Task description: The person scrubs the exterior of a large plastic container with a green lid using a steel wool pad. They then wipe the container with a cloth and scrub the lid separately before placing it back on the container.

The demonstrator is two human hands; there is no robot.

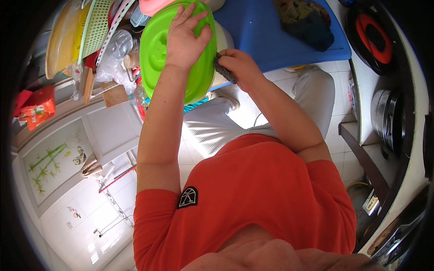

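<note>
Green lid (158, 50), one, sits at the upper centre of the frame, with the left hand (187, 38) flat on it, fingers spread and not gripping. At its right edge the right hand (245, 70), the second of two, has its fingers closed round one dark scouring pad (224, 70). The step in hand looks like scrubbing the rim; the next move would call for a steady lid and even pressure along the edge. Beyond, at the upper right, one blue table (253, 38) bears one dark bundle (312, 27), its contents unclear.
</note>
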